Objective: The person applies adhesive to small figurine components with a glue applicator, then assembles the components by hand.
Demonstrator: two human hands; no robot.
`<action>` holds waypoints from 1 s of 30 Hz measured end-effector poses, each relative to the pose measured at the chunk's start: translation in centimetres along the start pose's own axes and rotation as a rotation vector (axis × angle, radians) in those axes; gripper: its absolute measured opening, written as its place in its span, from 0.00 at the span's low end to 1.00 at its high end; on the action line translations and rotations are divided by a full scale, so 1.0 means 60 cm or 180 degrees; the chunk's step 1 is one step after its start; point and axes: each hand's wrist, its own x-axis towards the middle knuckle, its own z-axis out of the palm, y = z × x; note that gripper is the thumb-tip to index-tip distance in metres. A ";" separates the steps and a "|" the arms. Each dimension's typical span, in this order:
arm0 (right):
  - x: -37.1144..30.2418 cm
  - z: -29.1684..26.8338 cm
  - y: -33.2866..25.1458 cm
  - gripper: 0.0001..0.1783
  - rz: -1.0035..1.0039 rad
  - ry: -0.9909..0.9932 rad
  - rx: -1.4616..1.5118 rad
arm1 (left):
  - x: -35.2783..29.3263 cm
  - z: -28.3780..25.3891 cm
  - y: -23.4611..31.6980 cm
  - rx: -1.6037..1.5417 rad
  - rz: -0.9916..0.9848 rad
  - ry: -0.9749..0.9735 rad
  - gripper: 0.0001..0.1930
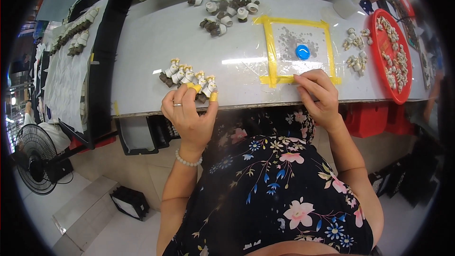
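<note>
White figurines (188,75) | nearest one between left hand's (190,116) thumb and fingers

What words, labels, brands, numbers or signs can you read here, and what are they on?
None: no text is clear enough to read.
Red tray: any markings on it are too small and blurred to make out.
Blue round lid: a pale curve, perhaps glare or a mark; no readable letters.
White container: no lettering legible.
</note>
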 end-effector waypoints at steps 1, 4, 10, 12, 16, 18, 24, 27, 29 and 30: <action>0.000 0.000 0.000 0.18 0.0000 0.0005 0.0018 | -0.001 -0.002 -0.002 0.0018 0.0004 -0.0006 0.22; 0.000 0.000 0.000 0.18 0.0049 -0.0012 0.0024 | -0.006 -0.004 -0.012 -0.0026 0.0033 -0.0065 0.22; 0.001 0.001 -0.002 0.18 0.0012 -0.0003 0.0004 | 0.017 -0.035 -0.009 0.0109 -0.0150 -0.0054 0.35; 0.002 0.002 -0.001 0.18 0.0036 -0.0013 -0.0014 | 0.028 -0.033 -0.026 -0.0248 -0.0312 -0.0450 0.40; 0.003 0.004 0.003 0.18 0.0029 -0.0023 -0.0042 | 0.049 -0.036 -0.037 0.0182 -0.0155 -0.0947 0.37; 0.005 0.005 0.004 0.18 0.0027 0.0006 -0.0009 | 0.052 -0.031 -0.046 0.0157 -0.0184 -0.1113 0.34; 0.005 0.001 -0.001 0.17 0.0029 -0.0048 -0.0066 | 0.067 -0.044 -0.042 0.0214 -0.0301 -0.1251 0.32; -0.003 0.001 0.004 0.16 0.0066 -0.0051 -0.0019 | 0.072 -0.031 -0.045 -0.0079 -0.0375 -0.1258 0.31; -0.005 0.001 0.001 0.16 -0.0012 -0.0050 0.0020 | 0.079 -0.035 -0.044 -0.0043 -0.0324 -0.1251 0.30; -0.008 0.000 0.000 0.17 0.0045 -0.0040 0.0005 | 0.079 -0.037 -0.042 -0.0105 -0.0257 -0.1350 0.30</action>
